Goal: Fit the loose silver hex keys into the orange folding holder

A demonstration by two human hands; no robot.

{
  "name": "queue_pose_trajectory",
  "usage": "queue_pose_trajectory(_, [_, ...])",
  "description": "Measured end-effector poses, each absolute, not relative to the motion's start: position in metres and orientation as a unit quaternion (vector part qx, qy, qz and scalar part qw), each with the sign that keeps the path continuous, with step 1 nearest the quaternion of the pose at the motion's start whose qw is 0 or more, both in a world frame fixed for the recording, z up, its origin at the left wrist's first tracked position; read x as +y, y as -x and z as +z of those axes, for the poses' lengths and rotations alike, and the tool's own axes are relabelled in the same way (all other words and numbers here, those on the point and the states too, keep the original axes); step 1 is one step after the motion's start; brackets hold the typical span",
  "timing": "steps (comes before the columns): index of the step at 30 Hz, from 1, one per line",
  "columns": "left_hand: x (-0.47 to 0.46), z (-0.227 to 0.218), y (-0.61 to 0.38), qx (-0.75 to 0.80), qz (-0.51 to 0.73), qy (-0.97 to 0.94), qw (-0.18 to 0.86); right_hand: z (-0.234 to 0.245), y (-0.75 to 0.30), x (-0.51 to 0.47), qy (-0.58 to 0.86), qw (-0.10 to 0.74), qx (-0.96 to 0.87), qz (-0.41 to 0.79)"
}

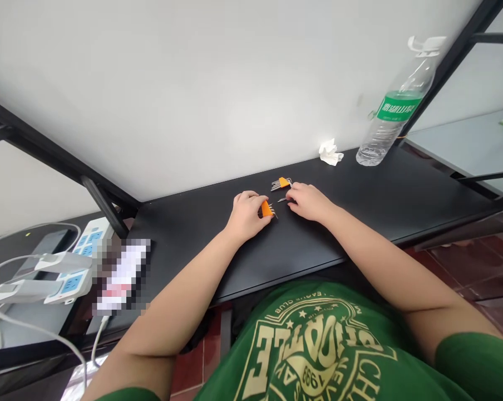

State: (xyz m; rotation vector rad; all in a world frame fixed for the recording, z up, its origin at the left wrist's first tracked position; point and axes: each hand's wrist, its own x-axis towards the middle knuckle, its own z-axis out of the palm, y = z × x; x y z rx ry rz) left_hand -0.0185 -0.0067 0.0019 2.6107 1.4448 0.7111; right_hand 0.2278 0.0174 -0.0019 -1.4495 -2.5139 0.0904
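Observation:
My left hand [247, 213] rests on the black table [385, 195] with its fingers closed round an orange holder of small hex keys [267, 209]. Just to its right, my right hand [306, 200] pinches a single loose metal hex key [282, 199] at its fingertips. A second orange holder with several hex keys [281, 182] lies on the table just beyond both hands, untouched.
A crumpled white tissue [330, 152] and a clear plastic water bottle with a green label [395, 108] stand at the back right against the white wall. At the left lie a white power strip [74, 267] with plugs and cables, and a phone [122, 275].

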Motion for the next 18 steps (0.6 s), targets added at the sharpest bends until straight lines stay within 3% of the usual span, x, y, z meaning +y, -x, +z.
queue_pose_trajectory(18, [-0.005, -0.001, 0.019, 0.463, 0.213, -0.859, 0.042, 0.011, -0.223, 0.011, 0.504, 0.062, -0.861, -0.001])
